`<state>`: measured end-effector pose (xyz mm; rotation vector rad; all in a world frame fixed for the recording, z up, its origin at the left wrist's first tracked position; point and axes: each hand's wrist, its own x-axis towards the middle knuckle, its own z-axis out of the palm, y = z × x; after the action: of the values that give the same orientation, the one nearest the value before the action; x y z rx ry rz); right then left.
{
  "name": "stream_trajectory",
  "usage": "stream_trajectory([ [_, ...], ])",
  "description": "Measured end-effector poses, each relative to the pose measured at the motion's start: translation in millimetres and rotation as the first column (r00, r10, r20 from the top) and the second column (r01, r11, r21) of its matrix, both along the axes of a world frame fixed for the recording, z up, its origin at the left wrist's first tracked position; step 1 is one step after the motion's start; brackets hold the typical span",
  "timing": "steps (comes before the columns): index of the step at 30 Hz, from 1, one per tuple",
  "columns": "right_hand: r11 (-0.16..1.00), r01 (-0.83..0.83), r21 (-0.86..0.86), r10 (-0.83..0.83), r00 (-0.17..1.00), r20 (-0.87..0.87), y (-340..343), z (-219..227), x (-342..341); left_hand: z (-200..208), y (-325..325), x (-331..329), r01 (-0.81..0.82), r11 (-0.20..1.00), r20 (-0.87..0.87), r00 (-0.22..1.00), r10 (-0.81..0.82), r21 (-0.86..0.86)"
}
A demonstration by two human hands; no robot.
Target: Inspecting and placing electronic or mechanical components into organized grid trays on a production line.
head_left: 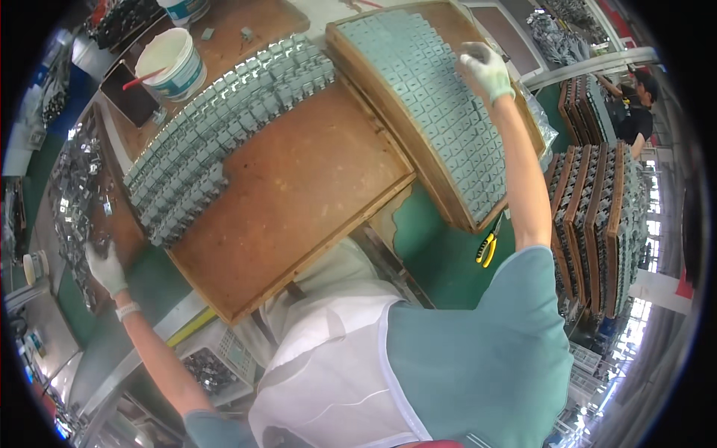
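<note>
My left hand (pixel 107 270), in a white glove, reaches to the edge of a heap of small shiny metal parts (pixel 77 190) at the far left. Its fingers are stretched out and apart. My right hand (pixel 485 71), gloved too, is over the far right part of a wooden tray (pixel 396 123) filled with rows of small grey-green metal blocks (pixel 426 82). The right fingers are curled together; what they hold, if anything, is too small to make out. Before me lies a second wooden tray (pixel 299 179), with rows of similar grey metal pieces (pixel 231 97) along its far left side.
Yellow-handled pliers (pixel 487 248) lie on the green surface beside the right tray. A white bucket (pixel 172 63) with a red stick stands behind the near tray. Stacked loaded trays (pixel 590 224) rise at the right, where another person (pixel 638 104) is. A crate (pixel 224 358) stands below left.
</note>
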<state>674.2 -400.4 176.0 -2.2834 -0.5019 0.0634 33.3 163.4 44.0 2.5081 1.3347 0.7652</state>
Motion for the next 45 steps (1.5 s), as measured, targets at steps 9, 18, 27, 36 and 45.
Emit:
stream_trajectory([
  [9,0.964,0.003,-0.265,-0.051,0.983,-0.175,34.9,-55.1,77.9,67.2,-166.7,43.5,0.01,0.953,0.523,0.837,0.158,-0.304],
  [18,0.993,0.057,0.099,-0.041,0.987,-0.157,-32.4,-62.9,151.3,66.1,-221.1,61.8,0.748,0.519,0.829,0.076,0.553,-0.415],
  [27,0.797,-0.555,0.24,0.599,0.778,-0.19,133.2,5.5,-182.6,81.9,-270.0,76.2,0.734,0.349,0.812,0.498,0.304,-0.582],
  [36,0.606,-0.418,0.677,0.781,0.147,-0.607,188.3,-46.1,-347.9,66.0,-302.3,95.5,0.732,0.338,0.805,0.519,0.285,-0.592],
  [45,0.5,-0.542,0.675,0.864,0.261,-0.431,192.0,-46.4,-353.1,74.5,-308.2,96.5,0.751,0.282,0.801,0.547,0.242,-0.598],
])
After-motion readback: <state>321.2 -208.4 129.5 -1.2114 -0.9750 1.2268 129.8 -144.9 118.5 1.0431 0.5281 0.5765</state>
